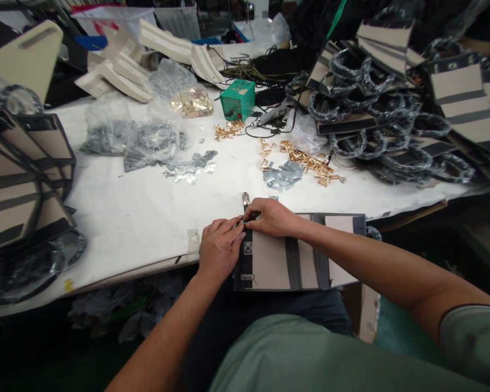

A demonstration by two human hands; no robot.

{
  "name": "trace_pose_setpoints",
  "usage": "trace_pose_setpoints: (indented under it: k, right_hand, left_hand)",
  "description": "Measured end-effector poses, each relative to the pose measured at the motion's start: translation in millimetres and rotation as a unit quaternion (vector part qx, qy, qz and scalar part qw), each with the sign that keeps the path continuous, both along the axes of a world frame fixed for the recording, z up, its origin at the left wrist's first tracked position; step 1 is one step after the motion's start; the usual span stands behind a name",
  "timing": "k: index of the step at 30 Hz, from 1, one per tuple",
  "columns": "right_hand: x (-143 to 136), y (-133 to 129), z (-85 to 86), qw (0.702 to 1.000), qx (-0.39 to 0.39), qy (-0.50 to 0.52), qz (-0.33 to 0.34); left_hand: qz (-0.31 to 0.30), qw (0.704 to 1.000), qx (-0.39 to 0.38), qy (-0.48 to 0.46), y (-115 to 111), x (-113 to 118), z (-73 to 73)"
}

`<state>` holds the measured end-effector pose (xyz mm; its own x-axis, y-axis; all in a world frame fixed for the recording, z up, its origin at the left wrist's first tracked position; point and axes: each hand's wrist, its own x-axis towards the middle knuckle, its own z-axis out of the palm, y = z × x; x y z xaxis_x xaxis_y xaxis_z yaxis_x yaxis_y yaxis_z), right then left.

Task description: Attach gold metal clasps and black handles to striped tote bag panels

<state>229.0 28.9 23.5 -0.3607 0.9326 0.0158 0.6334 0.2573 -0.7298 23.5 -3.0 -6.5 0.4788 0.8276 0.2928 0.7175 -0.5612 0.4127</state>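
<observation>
A dark-edged bag panel [269, 261] with beige and grey bands lies at the table's front edge, partly over my lap. My left hand [220, 245] grips its left dark border, fingertips and thumb close together there. My right hand [269, 216] is closed in a pinch at the same border, touching my left fingertips; whatever sits between its fingers is hidden. Just beyond the fingers a shiny metal clasp on a dark tab [245, 200] sticks out. Lower on the border are a square metal plate [248, 248] and a small metal fitting [247, 277].
Gold-coloured fittings [310, 162] and flat silver plates [283, 175] lie loose on the white table [155, 218]. Behind them are a green box [237, 100] and a corded hand tool [271, 114]. Plastic-wrapped handles [387, 147] pile up at right; more panels [20, 179] stand left.
</observation>
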Motion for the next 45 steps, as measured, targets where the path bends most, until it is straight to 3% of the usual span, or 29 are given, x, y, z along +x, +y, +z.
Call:
trace_pose_setpoints:
  k: [10,23,31,35,45]
  right_hand:
    - [-3,-7,-2.8,0.998,0.038,-0.043,0.011]
    - [-1,-5,1.4,1.000,0.020,-0.024,0.001]
    - [0,-1,3.8,0.999,-0.007,-0.040,-0.010]
    - [3,3,2.8,0.999,-0.018,-0.033,0.000]
    - [6,3,-3.0,0.999,-0.009,-0.037,0.000]
  left_hand:
    - [0.041,0.988,-0.057,-0.137,5,-2,0.3]
    - [0.086,0.986,-0.125,-0.071,11,1,8.8]
    - [0.084,0.996,-0.008,-0.007,-17,5,4.5]
    - [0.059,0.997,0.014,0.044,-23,7,4.8]
    - [0.037,0.996,-0.074,-0.018,-4,4,6.1]
